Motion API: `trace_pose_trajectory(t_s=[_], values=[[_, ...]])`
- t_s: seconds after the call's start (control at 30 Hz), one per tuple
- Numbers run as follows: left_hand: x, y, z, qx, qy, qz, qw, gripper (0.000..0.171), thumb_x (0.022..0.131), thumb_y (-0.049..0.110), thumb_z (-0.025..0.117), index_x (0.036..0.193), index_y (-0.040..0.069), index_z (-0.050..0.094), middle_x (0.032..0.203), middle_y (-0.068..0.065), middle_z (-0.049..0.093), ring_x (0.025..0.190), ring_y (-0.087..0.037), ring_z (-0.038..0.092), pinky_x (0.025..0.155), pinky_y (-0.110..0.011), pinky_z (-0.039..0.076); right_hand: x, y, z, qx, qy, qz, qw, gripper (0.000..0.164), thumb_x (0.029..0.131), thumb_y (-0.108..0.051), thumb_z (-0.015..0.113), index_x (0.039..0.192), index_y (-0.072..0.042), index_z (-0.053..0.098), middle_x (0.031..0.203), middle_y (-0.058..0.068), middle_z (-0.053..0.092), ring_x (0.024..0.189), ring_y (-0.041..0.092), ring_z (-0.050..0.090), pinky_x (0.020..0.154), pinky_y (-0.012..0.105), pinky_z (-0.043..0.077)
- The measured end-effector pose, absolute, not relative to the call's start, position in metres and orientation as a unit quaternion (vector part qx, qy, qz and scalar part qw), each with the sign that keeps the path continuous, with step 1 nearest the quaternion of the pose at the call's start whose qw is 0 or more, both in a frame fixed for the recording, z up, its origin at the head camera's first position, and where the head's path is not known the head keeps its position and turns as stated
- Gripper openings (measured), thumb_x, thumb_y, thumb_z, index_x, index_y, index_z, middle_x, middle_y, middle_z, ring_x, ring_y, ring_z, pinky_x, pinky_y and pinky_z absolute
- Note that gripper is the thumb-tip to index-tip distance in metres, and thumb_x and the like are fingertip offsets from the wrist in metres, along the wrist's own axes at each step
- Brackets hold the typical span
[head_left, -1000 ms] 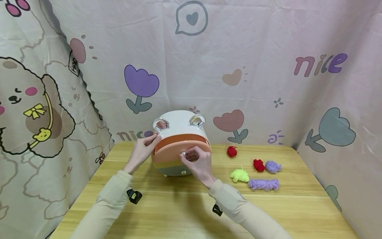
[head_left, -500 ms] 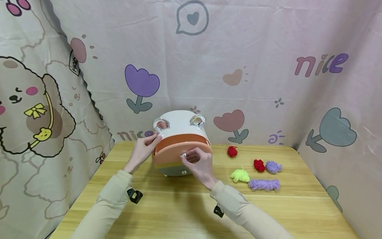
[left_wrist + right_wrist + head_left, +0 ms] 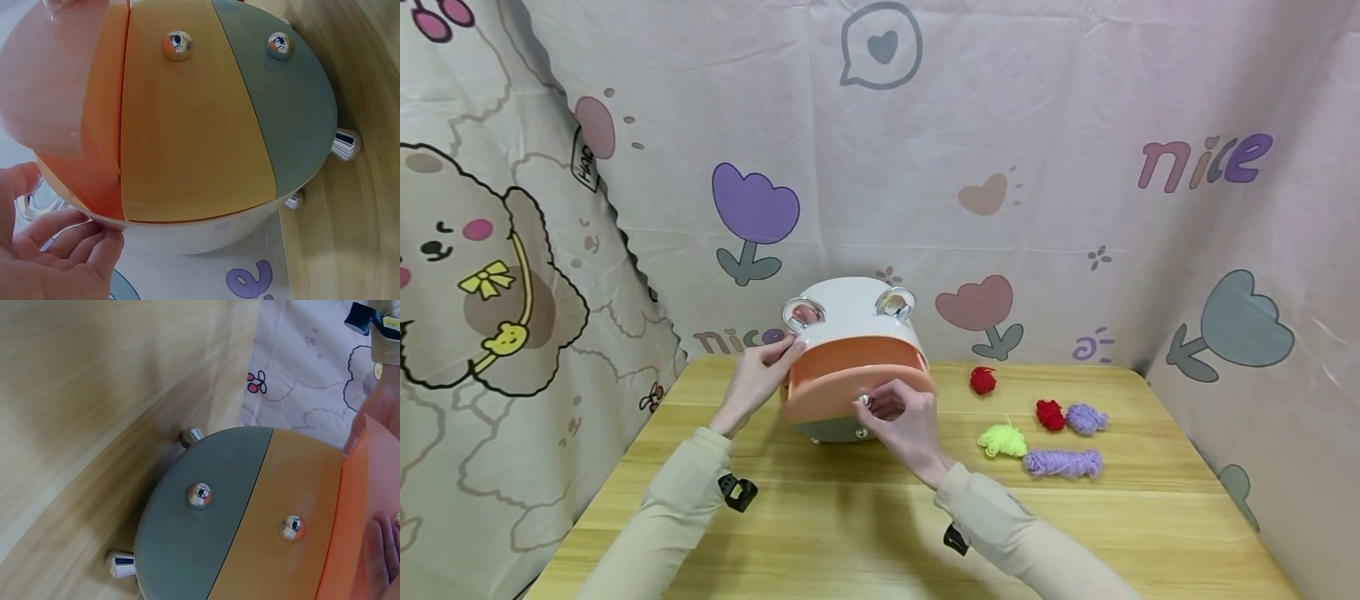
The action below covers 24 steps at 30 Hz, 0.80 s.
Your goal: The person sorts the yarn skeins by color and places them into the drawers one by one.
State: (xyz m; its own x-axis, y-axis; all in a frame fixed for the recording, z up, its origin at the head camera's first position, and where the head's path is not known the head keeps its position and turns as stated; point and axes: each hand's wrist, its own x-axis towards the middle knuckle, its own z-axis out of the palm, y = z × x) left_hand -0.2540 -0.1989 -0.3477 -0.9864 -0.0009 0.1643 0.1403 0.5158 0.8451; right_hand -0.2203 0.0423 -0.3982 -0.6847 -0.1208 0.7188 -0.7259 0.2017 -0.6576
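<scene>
A small rounded drawer box with a white shell and two silver ear-like rings stands on the table. My left hand holds its upper left side below the ring; in the left wrist view the curled fingers touch the shell. My right hand pinches the silver knob of the peach top drawer, which is pulled partway out. Its visible inner part shows orange. Below it, the yellow middle drawer and grey-green bottom drawer are flush, each with a silver knob.
On the wooden table, right of the box, lie two red yarn bundles, one farther back and one nearer, a yellow-green bundle, a round purple one and a long purple skein. A printed curtain hangs behind.
The peach top drawer has come farther out toward me, with my right hand moving along on its knob. The left hand stays at the box's side.
</scene>
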Motion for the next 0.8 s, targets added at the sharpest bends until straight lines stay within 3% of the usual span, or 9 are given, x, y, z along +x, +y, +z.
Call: trace_pose_trajectory(t_s=[0.23, 0.4, 0.63, 0.8], values=[[-0.253, -0.198, -0.347, -0.043, -0.86, -0.504, 0.068, 0.061, 0.101, 0.045, 0.057, 0.148, 0.007, 0.049, 0.149, -0.018, 0.051, 0.128, -0.033, 0.061, 0.093, -0.034, 0.06, -0.214, 0.045, -0.398, 0.302, -0.732, 0.542, 0.281, 0.013, 0.079, -0.003, 0.082, 0.08, -0.002, 0.07, 0.072, 0.01, 0.076, 0.057, 0.017, 0.071, 0.055, 0.02, 0.058], [-0.253, -0.198, -0.347, -0.042, -0.861, -0.502, 0.072, 0.06, 0.101, 0.045, 0.057, 0.148, 0.007, 0.049, 0.149, -0.017, 0.051, 0.128, -0.032, 0.061, 0.094, -0.036, 0.059, -0.21, 0.046, -0.399, 0.31, -0.729, 0.548, 0.269, 0.013, 0.079, -0.002, 0.083, 0.081, -0.002, 0.07, 0.074, 0.01, 0.076, 0.058, 0.014, 0.072, 0.056, 0.018, 0.058], [-0.254, -0.198, -0.348, -0.043, -0.864, -0.495, 0.08, 0.058, 0.101, 0.043, 0.057, 0.147, 0.008, 0.051, 0.147, -0.017, 0.053, 0.125, -0.032, 0.063, 0.084, -0.016, 0.057, -0.205, 0.048, -0.4, 0.338, -0.72, 0.535, 0.286, 0.014, 0.078, 0.0, 0.082, 0.081, -0.003, 0.069, 0.076, 0.01, 0.077, 0.06, 0.012, 0.073, 0.057, 0.016, 0.058], [-0.253, -0.198, -0.348, -0.046, -0.857, -0.507, 0.078, 0.058, 0.102, 0.042, 0.057, 0.147, 0.007, 0.05, 0.147, -0.018, 0.054, 0.123, -0.033, 0.064, 0.082, -0.016, 0.058, -0.204, 0.049, -0.402, 0.351, -0.713, 0.527, 0.3, 0.016, 0.077, 0.001, 0.083, 0.081, -0.004, 0.069, 0.075, 0.01, 0.077, 0.059, 0.012, 0.072, 0.056, 0.017, 0.058]])
